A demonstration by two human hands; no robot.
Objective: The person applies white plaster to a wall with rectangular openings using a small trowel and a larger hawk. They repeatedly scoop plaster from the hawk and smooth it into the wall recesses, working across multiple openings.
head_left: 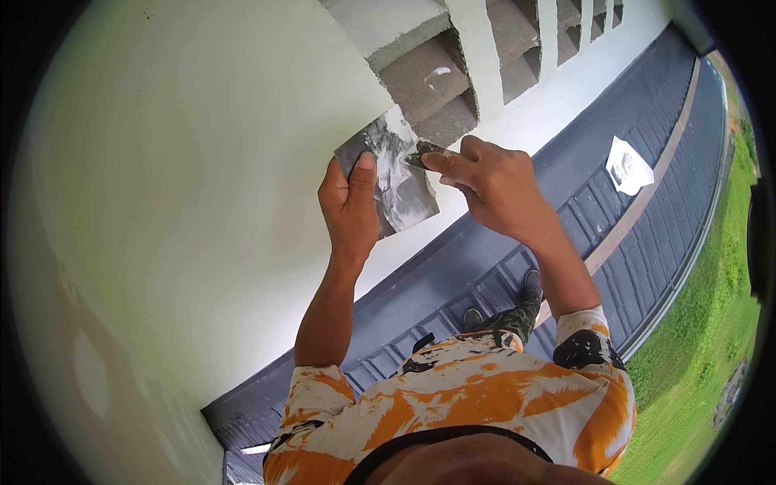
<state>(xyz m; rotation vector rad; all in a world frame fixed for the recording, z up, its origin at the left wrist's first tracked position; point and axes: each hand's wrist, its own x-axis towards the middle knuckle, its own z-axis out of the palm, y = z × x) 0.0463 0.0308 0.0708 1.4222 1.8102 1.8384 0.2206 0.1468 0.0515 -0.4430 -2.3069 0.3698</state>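
Note:
My left hand (pixel 349 206) grips a flat grey rectangular plate (pixel 414 204) by its left edge, the thumb lying on top. White putty (pixel 393 153) is smeared thickly over the plate's middle and upper part. In my right hand (pixel 503 184) is a putty knife (pixel 427 150) with a dark handle, held between thumb and fingers. Its end meets the plate's right edge beside the putty; most of its blade is hard to make out. Both hands are in front of the pale wall (pixel 226 178), just below a recessed opening.
A row of deep openings (pixel 428 77) with rough cement edges runs along the wall. Under my feet is a dark ribbed roof (pixel 566 214), crossed by a long plank (pixel 638 206). A white sheet-like piece with a grey middle (pixel 629 168) lies by the plank. Grass (pixel 687 323) lies beyond the roof's edge.

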